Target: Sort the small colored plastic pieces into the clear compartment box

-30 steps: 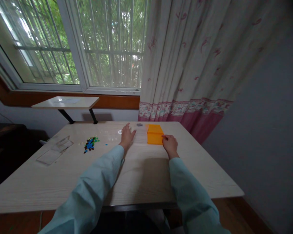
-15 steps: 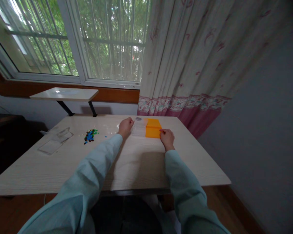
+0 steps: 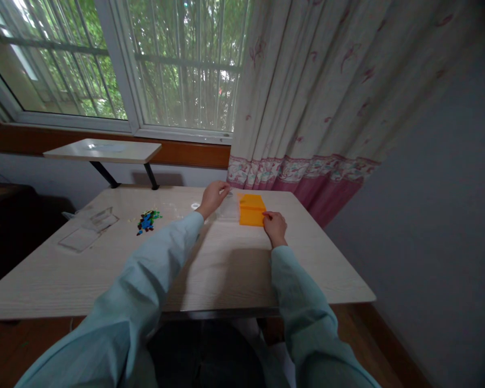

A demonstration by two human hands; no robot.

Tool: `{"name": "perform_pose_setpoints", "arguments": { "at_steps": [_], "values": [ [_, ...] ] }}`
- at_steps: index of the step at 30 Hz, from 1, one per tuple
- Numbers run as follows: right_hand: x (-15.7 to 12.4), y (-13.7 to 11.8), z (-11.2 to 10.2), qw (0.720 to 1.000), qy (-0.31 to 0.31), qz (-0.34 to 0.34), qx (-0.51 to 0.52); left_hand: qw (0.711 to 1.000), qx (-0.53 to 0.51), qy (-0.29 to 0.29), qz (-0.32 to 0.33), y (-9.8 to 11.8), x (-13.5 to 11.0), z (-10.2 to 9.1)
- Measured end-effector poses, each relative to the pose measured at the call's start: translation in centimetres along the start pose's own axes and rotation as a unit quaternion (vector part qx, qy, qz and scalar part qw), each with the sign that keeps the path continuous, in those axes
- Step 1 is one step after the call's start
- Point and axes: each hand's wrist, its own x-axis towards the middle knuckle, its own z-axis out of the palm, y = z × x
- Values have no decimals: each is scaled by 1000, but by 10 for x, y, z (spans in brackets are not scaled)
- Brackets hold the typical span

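Head view: at frame centre, the left hand (image 3: 213, 196) is curled, pinching the far edge of a clear plastic lid (image 3: 228, 210). The lid lies just left of an orange rectangular plastic box (image 3: 251, 207) on the pale wooden surface (image 3: 226, 269). The right hand (image 3: 275, 226) touches the box's near right corner; I cannot tell whether it grips.
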Motion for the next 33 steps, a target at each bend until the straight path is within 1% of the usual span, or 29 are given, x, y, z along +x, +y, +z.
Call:
{"name": "perform_pose_setpoints", "arguments": {
  "at_steps": [3,6,8,10,11,12,15,18,22,27,33],
  "values": [
    [0,1,0,1000,-1,-2,3,995,-84,52,11,6,7,-12],
    [0,2,1,1000,-3,-4,7,980,-176,92,-1,-1,2,-27],
    [0,3,2,1000,-2,-5,10,968,-222,111,-39,-14,-11,-34],
    [0,3,3,1000,1,-5,13,955,-241,124,-119,-31,-27,-35],
    [0,3,3,1000,2,-6,14,948,-246,122,-159,-40,-35,-34],
    [0,3,3,1000,3,-7,15,945,-245,125,-176,-48,-43,-32],
    [-1,3,2,1000,4,-9,16,940,-239,137,-199,-68,-54,-22],
    [-1,3,1,1000,5,-11,13,937,-234,152,-211,-81,-51,-13],
    [-2,3,1,1000,6,-11,7,937,-227,156,-217,-95,-43,-11],
    [-1,3,1,1000,4,-11,8,938,-211,146,-233,-101,-48,-10],
    [-1,3,1,1000,7,-9,15,941,-191,134,-246,-93,-59,0]
  ]
}}
